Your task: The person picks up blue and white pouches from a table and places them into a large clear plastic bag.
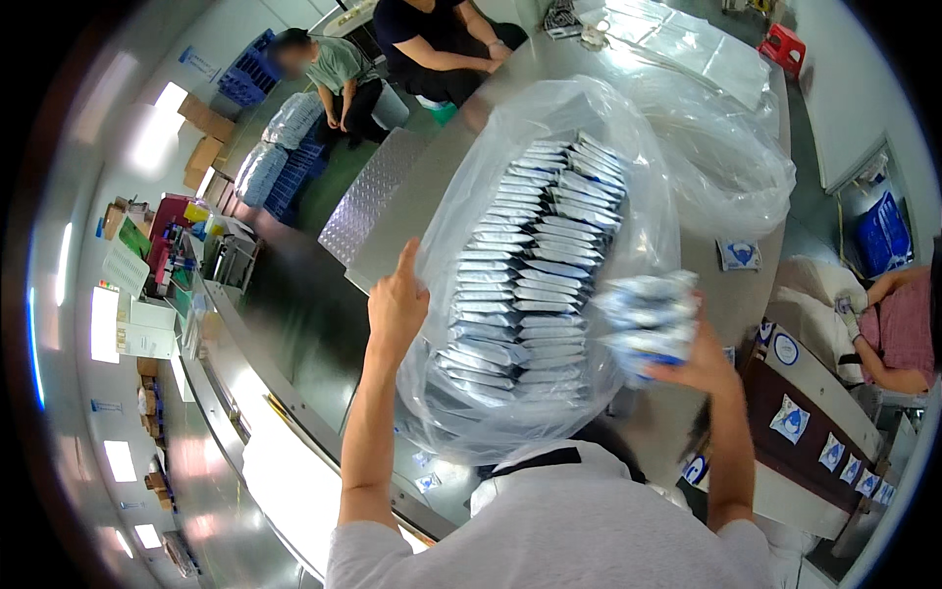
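Note:
A large clear plastic bag (643,211) lies spread on the metal table, and inside it small silver-white packets (488,280) stand on edge in two long rows. My left hand (395,306) is at the bag's left edge, its index finger stretched out and its thumb apart; the other fingers are mostly hidden. On the right, my right hand (702,358) grips a bundle of white and blue packets (648,314), blurred by motion, over the right side of the bag. One loose packet (739,255) lies flat on the table beyond that hand.
More clear plastic (726,177) is heaped on the table (437,187) at the far right. A conveyor (810,442) carries several packets at the right, where a person in pink (895,329) works. Two people sit beyond the table. A red stool (782,49) stands far right.

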Tool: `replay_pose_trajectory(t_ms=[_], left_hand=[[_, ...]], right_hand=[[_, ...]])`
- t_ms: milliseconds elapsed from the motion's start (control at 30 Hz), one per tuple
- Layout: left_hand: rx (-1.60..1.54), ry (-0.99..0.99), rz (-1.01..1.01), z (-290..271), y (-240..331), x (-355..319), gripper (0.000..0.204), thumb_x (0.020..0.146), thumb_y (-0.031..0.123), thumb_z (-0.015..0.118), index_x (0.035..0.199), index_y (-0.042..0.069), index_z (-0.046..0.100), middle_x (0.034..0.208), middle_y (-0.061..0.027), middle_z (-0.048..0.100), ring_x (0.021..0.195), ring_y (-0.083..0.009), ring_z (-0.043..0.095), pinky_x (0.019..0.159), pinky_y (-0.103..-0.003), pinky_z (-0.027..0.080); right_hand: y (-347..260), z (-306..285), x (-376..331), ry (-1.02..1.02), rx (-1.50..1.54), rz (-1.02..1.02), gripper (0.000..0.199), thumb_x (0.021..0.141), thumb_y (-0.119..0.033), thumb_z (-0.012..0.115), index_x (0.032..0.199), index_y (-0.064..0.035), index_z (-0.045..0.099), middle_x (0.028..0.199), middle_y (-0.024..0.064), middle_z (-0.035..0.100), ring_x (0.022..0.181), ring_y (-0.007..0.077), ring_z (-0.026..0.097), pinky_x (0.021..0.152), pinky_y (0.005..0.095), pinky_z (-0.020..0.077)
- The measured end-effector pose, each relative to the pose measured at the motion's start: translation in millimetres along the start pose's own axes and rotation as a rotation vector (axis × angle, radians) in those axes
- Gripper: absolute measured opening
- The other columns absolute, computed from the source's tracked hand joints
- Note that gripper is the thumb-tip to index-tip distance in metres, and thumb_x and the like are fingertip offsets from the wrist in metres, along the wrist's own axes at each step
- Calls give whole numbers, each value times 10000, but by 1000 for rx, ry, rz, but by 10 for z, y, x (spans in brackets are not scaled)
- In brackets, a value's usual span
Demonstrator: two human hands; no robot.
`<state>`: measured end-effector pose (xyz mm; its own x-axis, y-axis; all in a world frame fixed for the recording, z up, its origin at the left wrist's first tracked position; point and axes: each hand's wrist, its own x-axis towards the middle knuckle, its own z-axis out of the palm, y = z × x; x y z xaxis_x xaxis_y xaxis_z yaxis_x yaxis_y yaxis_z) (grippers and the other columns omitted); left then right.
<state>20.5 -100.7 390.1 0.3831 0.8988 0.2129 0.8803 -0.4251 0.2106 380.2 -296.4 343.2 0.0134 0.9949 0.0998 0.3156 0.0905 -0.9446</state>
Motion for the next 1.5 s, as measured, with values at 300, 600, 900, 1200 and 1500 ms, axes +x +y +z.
replay_pose_trajectory(t_ms=[300,600,900,1200,1500], left_hand=[[-804,-43,-81,-586,-145,-94,536,785,-5,596,1299,77,469,1018,-94,572,787,-123,574,645,-243,462],[-262,-106,-684,1834,-2348,-2652,235,849,219,532,1001,52,596,862,-155,635,802,-325,619,706,-397,493],[-376,-1120,-142,2468,-778,-3177,315,879,266,484,1077,34,565,966,-225,619,913,-397,591,758,-451,472],[-275,-1218,120,2347,-286,-2713,348,908,280,453,1107,10,547,964,-278,595,930,-436,567,754,-478,447],[10,-1128,131,3068,-597,-3183,264,911,221,432,1000,23,584,925,-268,614,899,-430,591,754,-508,475]], right_hand=[[157,2486,1239,-301,-854,-261,807,746,-455,660,1379,-92,317,1260,200,439,1146,355,442,982,546,301],[452,890,3,503,-348,118,133,908,-119,494,904,-12,572,895,104,585,838,225,557,776,327,412],[2000,801,-2110,162,-399,701,322,891,-305,506,872,-1,612,773,144,600,738,284,584,695,377,459],[2065,1363,-2482,87,-766,730,299,824,-326,566,948,-59,619,1089,153,522,1069,348,481,859,423,456],[1549,-269,-2281,148,-244,505,221,839,-239,576,920,-35,606,879,134,616,814,287,604,730,375,470]])
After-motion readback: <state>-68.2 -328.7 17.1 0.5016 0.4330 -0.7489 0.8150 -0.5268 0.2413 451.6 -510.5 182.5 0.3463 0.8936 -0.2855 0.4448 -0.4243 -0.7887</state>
